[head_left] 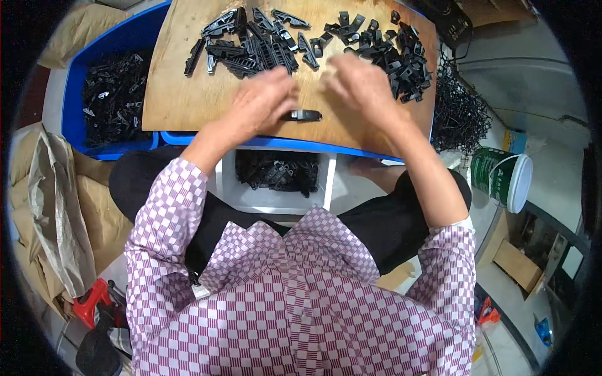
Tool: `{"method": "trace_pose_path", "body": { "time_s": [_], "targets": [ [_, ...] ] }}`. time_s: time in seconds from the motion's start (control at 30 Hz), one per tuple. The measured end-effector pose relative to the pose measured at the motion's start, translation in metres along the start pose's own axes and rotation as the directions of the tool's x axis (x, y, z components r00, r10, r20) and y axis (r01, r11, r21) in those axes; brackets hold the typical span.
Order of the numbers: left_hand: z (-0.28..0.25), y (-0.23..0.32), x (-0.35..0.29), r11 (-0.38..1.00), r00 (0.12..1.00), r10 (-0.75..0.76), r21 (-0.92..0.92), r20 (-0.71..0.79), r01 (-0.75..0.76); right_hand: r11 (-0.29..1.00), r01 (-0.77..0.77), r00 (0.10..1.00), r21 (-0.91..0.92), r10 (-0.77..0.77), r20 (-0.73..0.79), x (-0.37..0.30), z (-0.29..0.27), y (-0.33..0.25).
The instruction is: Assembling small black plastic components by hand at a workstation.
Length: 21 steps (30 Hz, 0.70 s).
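Hands [313, 94] (blurred) over perhaps one clip [302, 115]

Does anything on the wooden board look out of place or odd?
One black plastic part lies alone near the wooden board's front edge, between the hands, apart from both piles. Otherwise nothing stands out.

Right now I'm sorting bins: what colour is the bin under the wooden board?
Blue bin, clearest in the head view.

Even, fairly bright overhead light, soft short shadows under both hands on the worktop [188, 94]; right hand [360, 84] motion-blurred, left hand [263, 103] slightly soft; strong fisheye bending at edges, black vignette corners, mild glare on floor at right, centre sharp
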<state>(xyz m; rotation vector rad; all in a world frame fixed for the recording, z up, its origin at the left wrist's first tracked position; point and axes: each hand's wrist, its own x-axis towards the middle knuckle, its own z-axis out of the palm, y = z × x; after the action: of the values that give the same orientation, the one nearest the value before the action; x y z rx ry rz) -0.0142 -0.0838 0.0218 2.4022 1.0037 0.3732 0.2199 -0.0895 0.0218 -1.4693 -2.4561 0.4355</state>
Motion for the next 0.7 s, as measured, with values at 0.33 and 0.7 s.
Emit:
{"method": "trace_pose_path", "body": {
  "time_s": [0.33,0.7],
  "targets": [
    [0.009,-0.014,0.076,0.830,0.944,0.319,0.505,-0.079,-0.238,0.962,-0.100,0.992,-0.255,0.076,-0.099,0.019,0.016,0.034],
    [0.032,0.042,0.029,0.923,0.968,0.230,0.291,0.103,-0.250,0.437,-0.342,0.843,0.832,0.533,0.066,-0.019,0.029,0.037]
  ]
}}
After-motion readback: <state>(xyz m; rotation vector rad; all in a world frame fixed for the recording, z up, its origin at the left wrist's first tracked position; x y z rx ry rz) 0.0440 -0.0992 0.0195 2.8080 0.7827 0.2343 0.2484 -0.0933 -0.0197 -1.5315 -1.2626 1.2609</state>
